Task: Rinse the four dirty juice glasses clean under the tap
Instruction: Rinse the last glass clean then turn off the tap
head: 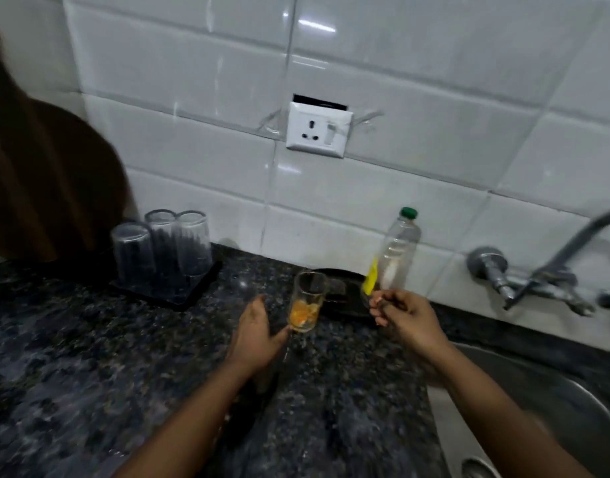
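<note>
A juice glass [306, 302] with orange pulp at its bottom stands upright on the dark granite counter [90, 339]. My left hand [255, 334] lies open just left of it, thumb tip close to or touching the glass base. My right hand [405, 313] hovers to the right of the glass with fingers loosely curled, holding nothing that I can see. Three clear glasses [162, 246] stand upside down on a black tray [193, 294] at the back left. The tap [552, 274] juts from the wall at the right, above the steel sink [538, 408].
A clear plastic bottle [396, 253] with a green cap and yellow label stands behind my right hand. A black dish [345, 298] sits behind the dirty glass. A brown wooden board [45, 174] leans at the far left. A wall socket [317, 129] is on the tiles.
</note>
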Demonstrator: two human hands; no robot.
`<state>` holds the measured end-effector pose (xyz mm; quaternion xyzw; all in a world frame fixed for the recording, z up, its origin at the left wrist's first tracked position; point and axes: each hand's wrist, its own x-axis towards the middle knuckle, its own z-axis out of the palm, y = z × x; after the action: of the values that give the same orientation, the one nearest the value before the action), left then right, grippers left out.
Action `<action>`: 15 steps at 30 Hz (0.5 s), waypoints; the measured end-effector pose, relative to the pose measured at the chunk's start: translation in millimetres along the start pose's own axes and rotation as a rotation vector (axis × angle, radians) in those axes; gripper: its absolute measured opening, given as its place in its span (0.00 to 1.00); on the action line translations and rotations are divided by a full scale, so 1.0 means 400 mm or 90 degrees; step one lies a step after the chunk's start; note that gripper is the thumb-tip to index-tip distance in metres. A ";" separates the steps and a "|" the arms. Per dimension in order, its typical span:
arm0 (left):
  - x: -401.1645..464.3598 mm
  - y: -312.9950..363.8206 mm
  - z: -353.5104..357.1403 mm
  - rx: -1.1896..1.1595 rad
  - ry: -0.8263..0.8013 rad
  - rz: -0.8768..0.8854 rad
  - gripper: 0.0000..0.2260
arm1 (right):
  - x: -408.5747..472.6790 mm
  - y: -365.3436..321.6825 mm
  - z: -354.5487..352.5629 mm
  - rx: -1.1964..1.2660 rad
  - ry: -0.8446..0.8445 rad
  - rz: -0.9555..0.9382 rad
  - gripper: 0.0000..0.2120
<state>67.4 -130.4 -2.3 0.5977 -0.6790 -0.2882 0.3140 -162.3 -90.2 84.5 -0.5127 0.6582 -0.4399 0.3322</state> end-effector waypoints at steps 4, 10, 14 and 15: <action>0.071 0.079 0.070 -0.074 -0.062 -0.031 0.48 | -0.050 0.044 -0.089 0.007 0.027 0.055 0.06; 0.086 0.128 0.136 -0.153 0.078 -0.124 0.32 | -0.108 0.085 -0.213 -0.009 0.040 0.089 0.06; 0.026 0.170 0.177 -0.142 0.057 -0.099 0.28 | -0.107 0.128 -0.293 -0.132 0.105 0.089 0.07; 0.007 0.186 0.185 -0.145 0.044 -0.087 0.28 | -0.089 0.139 -0.314 -0.183 0.136 0.088 0.12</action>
<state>-37.0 -123.1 8.0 0.6127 -0.5884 -0.3634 0.3826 -285.9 -20.8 82.1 -0.4590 0.7794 -0.3694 0.2131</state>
